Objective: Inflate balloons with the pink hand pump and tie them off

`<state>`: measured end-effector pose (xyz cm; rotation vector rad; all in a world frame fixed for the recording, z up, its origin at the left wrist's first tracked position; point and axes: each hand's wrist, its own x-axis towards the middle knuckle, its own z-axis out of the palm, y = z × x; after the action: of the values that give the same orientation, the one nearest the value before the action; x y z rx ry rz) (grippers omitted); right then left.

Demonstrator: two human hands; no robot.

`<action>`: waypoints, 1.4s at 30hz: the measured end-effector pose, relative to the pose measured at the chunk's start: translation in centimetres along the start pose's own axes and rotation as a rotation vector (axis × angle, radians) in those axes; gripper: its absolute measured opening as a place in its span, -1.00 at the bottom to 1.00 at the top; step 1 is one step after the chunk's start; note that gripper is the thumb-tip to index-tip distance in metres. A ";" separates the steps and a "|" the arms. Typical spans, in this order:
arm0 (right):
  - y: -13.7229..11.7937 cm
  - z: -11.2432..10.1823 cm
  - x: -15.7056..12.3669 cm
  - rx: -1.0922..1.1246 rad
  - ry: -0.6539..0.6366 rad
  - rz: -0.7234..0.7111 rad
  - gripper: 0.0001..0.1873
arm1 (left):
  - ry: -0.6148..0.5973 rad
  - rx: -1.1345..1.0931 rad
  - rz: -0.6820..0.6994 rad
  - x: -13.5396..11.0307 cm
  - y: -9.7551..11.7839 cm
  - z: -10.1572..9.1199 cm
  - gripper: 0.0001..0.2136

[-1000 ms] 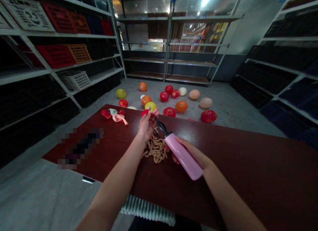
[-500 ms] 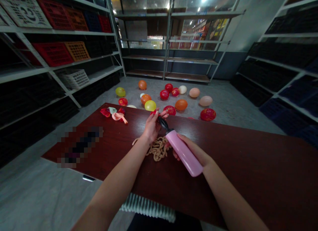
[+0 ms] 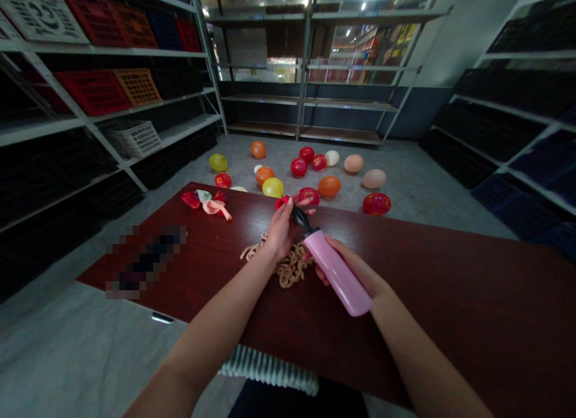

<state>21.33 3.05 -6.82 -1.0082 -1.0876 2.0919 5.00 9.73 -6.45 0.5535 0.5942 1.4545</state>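
A pink balloon pump [image 3: 339,277] with a black nozzle end slants over the table, its nozzle pointing away from me. My right hand [image 3: 348,262] is wrapped around the pink barrel. At the nozzle, my left hand [image 3: 283,229] pinches a small red balloon [image 3: 281,202], with some fingers stretched out beyond it. How far the balloon's neck covers the nozzle is hidden by my fingers. Beneath my hands lies a tangled heap of tan, string-like strips [image 3: 290,271]. Several limp balloons [image 3: 211,203], red, pale green and peach, lie at the table's far left corner.
The dark reddish-brown table [image 3: 432,298] spans the foreground. A blurred-out dark item [image 3: 150,262] lies at its left. Inflated balloons in several colours, such as an orange balloon [image 3: 329,186], rest on the floor beyond. Shelves with crates [image 3: 92,93] line the left side.
Both hands and the pump have shifted slightly right in view. More of the red balloon shows above my left fingers. The camera has tilted slightly.
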 end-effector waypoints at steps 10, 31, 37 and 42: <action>-0.4 0.6 -0.2 -0.033 0.003 -0.017 -0.42 | -0.024 0.036 -0.045 0.8 0.7 -0.6 -0.72; -0.3 1.5 -0.6 -0.284 0.093 0.014 -0.38 | -0.184 -0.414 -0.410 -0.1 2.4 -0.8 -0.71; -0.9 1.4 -0.7 -0.497 0.027 0.008 -0.40 | -0.088 -0.403 -0.311 -0.1 3.6 -0.8 -0.68; -1.8 1.1 -1.4 -0.769 0.037 -0.101 -0.36 | -0.028 -0.388 -0.229 0.2 4.8 -0.7 -0.57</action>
<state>21.40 2.47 -4.35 -1.2793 -1.9430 1.5657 0.93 10.09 -3.75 0.1926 0.3280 1.2977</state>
